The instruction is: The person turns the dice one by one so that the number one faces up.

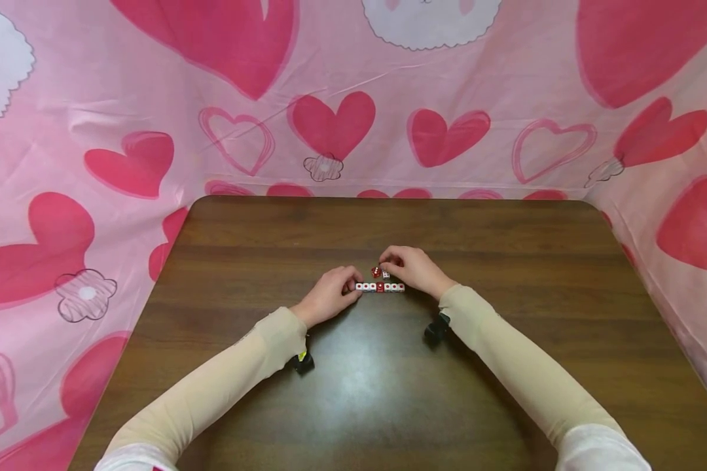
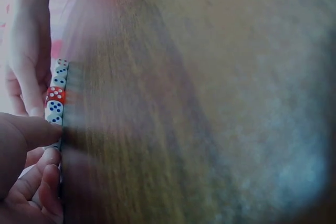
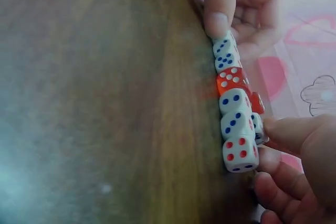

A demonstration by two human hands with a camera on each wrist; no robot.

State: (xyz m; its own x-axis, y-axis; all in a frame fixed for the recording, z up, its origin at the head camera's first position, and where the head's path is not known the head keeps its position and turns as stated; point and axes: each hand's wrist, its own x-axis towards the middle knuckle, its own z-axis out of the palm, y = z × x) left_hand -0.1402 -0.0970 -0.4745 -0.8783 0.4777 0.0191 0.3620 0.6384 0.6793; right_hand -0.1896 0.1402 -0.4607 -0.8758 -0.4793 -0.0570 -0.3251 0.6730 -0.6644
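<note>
Several small white dice (image 3: 236, 123) and one red die (image 1: 380, 287) stand in a straight row on the table. My left hand (image 1: 332, 292) pinches the white die at the row's left end, its thumb (image 2: 44, 132) over that end. Behind the row sit a second red die (image 1: 376, 271) and another white die (image 1: 385, 275). That rear white die is held by my right hand (image 1: 411, 267), between the thumb (image 3: 286, 132) and fingers partly hidden in the right wrist view. It is close behind the row's right part.
The brown wooden table (image 1: 507, 392) reaches back to a pink cloth (image 1: 389, 78) with hearts, which hangs behind it and along both sides. Black wrist cameras (image 1: 436, 329) hang below both sleeves, near the tabletop.
</note>
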